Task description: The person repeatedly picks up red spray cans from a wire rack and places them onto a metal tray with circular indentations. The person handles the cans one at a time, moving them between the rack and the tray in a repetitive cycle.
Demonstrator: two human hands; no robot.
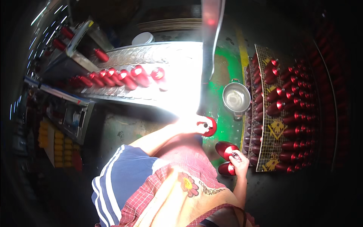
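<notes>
You are wearing a checked apron [126,206] with a flower on it, and it is hanging below and between your hands. Your right hand [240,165] is grasping two glossy dark-red bottles by their necks: one bottle [225,148] is sticking out ahead and to the left of that hand, the other [226,169] directly to its left. Your left hand [197,126] is gripping the top of another red bottle [213,129], whose dark round top is showing between your fingers. Beyond your right hand, a silver two-handled pot [229,92] is sitting on the green floor [223,56]. Right of that hand, many red bottles [275,108] are lining a yellow-patterned board [278,130]. Ahead and left of your left hand, more red bottles [127,78] are standing in a row on a brightly lit desk [185,60]. Farther off, a white round container [143,38] is showing behind the desk.
</notes>
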